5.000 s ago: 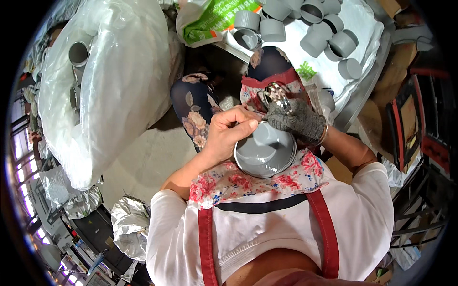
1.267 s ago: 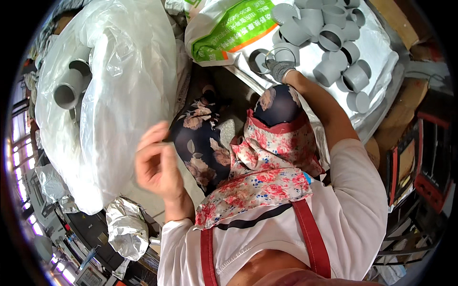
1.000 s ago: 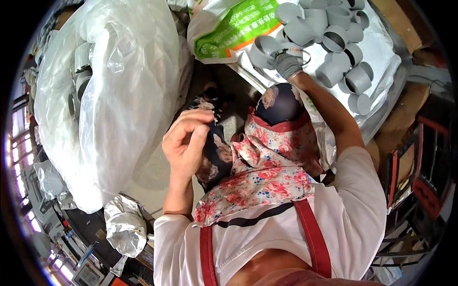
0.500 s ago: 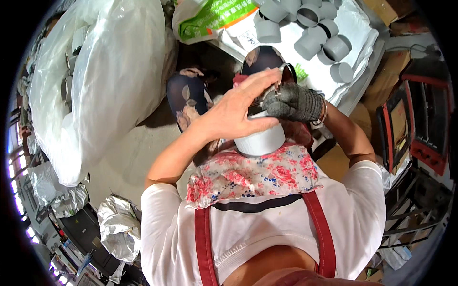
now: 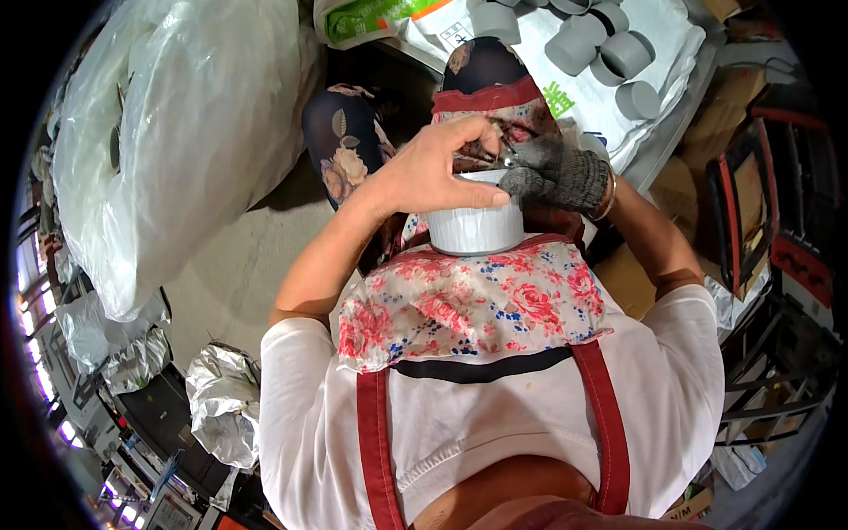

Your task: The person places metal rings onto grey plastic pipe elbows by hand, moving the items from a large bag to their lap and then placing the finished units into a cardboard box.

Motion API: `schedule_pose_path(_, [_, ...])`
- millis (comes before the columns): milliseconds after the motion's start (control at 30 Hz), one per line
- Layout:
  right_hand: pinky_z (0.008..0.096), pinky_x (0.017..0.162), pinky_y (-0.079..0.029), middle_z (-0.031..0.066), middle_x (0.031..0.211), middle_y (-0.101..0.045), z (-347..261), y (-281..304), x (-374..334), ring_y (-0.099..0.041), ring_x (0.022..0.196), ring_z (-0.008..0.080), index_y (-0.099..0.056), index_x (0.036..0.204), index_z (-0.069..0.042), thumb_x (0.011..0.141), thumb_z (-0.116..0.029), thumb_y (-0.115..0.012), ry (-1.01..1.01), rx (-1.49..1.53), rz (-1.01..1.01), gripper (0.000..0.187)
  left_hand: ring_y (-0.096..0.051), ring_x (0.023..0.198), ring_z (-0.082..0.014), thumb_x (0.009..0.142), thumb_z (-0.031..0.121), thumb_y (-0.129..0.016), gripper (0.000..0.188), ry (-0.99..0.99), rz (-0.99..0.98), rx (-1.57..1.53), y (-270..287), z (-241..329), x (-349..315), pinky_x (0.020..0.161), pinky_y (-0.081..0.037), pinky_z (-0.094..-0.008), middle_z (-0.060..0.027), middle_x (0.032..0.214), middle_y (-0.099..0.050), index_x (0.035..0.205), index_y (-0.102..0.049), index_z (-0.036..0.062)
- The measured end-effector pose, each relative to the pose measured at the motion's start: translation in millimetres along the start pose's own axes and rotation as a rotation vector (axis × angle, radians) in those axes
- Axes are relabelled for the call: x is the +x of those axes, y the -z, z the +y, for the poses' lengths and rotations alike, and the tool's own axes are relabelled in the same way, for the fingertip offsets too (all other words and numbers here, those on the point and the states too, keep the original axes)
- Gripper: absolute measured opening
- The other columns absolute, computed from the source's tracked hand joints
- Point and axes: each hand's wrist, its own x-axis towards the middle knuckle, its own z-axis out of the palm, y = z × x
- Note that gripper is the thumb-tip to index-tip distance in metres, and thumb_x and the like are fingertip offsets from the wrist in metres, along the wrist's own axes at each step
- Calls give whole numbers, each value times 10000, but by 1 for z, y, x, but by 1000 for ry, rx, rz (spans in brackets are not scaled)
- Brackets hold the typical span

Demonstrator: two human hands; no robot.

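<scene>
Grey pipe fitting (image 5: 475, 225) on lap, bare left hand (image 5: 433, 172) gripping rim; gloved right hand (image 5: 555, 175) clenching metal tool (image 5: 495, 162).

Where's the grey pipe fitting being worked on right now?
Head view, centre: the grey pipe fitting rests on the floral apron, under the bare left hand, beside the gloved right hand.

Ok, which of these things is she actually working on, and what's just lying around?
In hand: grey pipe fitting, left hand on its top, gloved right hand, small metal tool.

Lying about: loose grey fittings, white sack, clear plastic bag, crumpled foil.
</scene>
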Motion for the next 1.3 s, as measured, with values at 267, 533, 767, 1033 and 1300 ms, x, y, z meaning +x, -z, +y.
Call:
schedule_pose_path(267, [337, 753, -451, 111, 964, -573, -20, -4, -7, -561, 854, 250, -578, 1040, -83, 785, -194, -558, -234, 64, 214, 279, -497, 732, -108, 650, 88, -729, 269, 29, 182, -15, -14, -14, -37, 653, -383, -213, -13, 741, -532, 897, -648, 22])
schedule_pose_path(533, [325, 702, -456, 109, 824, -597, 6, -5, -6, -574, 771, 231, -619, 922, -42, 757, -210, -599, -277, -29, 205, 236, -510, 797, -124, 748, 100, -643, 121, 103, 426, -49, -18, -30, -49, 671, -408, -234, -43, 875, -546, 826, -658, 8])
schedule_pose_path(767, [293, 634, -465, 124, 765, -609, 17, -9, -1, -575, 680, 202, -629, 852, -28, 772, -221, -602, -397, 297, 130, 210, -481, 827, -99, 738, 106, -660, 109, 277, 386, -424, -17, -46, -50, 735, -381, -223, -16, 904, -521, 722, -641, -1])
schedule_pose_path(1033, [261, 616, -462, 73, 779, -609, 21, 15, -5, -563, 669, 129, -613, 901, -46, 773, -212, -605, -298, 157, 25, 209, -449, 822, -79, 742, 93, -640, 114, 226, 293, -587, -13, -50, -54, 733, -361, -214, 2, 908, -500, 705, -607, -10])
schedule_pose_path(1300, [189, 539, -386, 10, 857, -604, -15, 42, -26, -509, 621, 69, -529, 1099, -62, 850, -198, -507, -651, 643, 904, 284, -450, 799, -79, 738, 62, -622, 88, 194, 268, -560, -7, -54, -59, 712, -364, -212, 2, 897, -497, 713, -604, -21])
